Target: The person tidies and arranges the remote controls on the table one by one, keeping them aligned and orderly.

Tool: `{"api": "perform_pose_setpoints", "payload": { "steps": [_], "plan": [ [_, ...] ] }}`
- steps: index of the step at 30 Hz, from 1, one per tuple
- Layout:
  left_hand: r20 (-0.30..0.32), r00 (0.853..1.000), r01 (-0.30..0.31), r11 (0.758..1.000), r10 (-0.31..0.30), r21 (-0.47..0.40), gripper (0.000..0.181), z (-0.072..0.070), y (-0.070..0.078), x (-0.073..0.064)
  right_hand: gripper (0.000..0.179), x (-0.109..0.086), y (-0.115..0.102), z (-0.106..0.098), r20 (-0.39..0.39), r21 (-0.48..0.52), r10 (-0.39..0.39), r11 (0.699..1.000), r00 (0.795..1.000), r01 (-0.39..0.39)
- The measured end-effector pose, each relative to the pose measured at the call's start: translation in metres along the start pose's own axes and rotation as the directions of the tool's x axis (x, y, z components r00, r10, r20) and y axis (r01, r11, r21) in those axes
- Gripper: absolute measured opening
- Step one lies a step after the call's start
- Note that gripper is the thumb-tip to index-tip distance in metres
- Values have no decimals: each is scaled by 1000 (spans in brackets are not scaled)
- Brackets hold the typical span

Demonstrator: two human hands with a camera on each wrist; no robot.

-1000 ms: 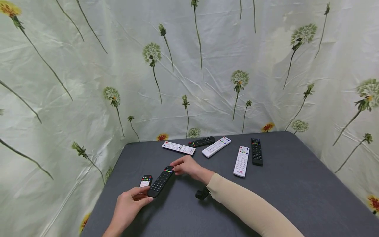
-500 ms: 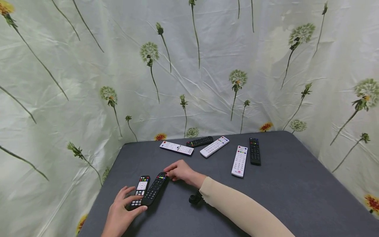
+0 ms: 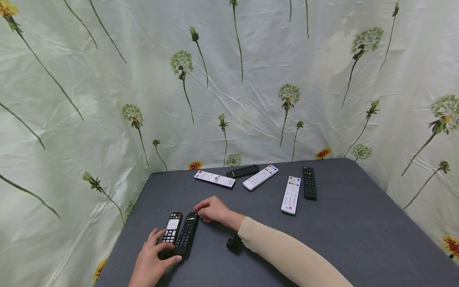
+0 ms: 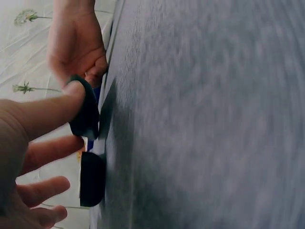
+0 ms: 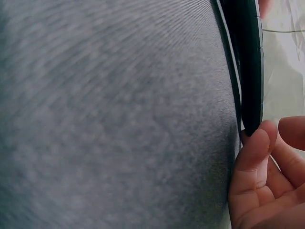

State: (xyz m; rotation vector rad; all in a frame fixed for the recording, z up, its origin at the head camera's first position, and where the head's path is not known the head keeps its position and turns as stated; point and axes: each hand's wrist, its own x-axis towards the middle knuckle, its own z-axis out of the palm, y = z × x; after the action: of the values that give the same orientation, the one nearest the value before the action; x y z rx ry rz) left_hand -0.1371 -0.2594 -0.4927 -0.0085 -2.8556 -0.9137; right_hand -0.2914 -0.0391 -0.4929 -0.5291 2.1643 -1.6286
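Observation:
Thumb and forefinger of my left hand [image 3: 150, 257] grip the near end of a black remote control [image 3: 187, 235] with small coloured buttons at its far end. My right hand [image 3: 214, 211] pinches that far end with its fingertips, curled fingers low over the table. Close along its left side lies a second black remote control with white buttons [image 3: 173, 224], its near end partly hidden by the left hand. In the left wrist view the gripped remote [image 4: 86, 114] appears slightly tilted, and the other remote [image 4: 93, 179] lies flat.
Toward the back of the dark grey table [image 3: 344, 239] lie a white remote [image 3: 215, 179], a black remote [image 3: 242, 171] and another white remote [image 3: 261, 177]. Farther right are a white remote [image 3: 291, 195] and a black one [image 3: 310, 183]. A flowered curtain [image 3: 251, 99] hangs behind.
Both hands have lowered the black remote toward the table and turned it nearly parallel to the white-buttoned one, which is now more visible. The right hand has moved left and nearer.

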Motion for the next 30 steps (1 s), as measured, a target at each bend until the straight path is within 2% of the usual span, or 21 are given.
{"api": "perform_pose_setpoints", "payload": {
  "steps": [8, 13, 18, 30],
  "plan": [
    [-1, 1000, 18, 995, -18, 102, 35, 6, 2, 1, 27, 1, 1, 5, -12, -177, -74, 982, 997, 70],
    [-6, 1000, -18, 989, 19, 147, 37, 6, 3, 0, 28, -1, 0, 4, 7, -223, -79, 972, 997, 78],
    [3, 999, -32, 990, 32, 135, 39, 7, 3, -2, 27, -3, 0, 6, 8, -239, -88, 967, 996, 88],
    [45, 999, 18, 989, -24, 146, 46, 7, 4, 0, 27, -2, -2, 4, 23, -221, -80, 972, 996, 84]
  ]
}}
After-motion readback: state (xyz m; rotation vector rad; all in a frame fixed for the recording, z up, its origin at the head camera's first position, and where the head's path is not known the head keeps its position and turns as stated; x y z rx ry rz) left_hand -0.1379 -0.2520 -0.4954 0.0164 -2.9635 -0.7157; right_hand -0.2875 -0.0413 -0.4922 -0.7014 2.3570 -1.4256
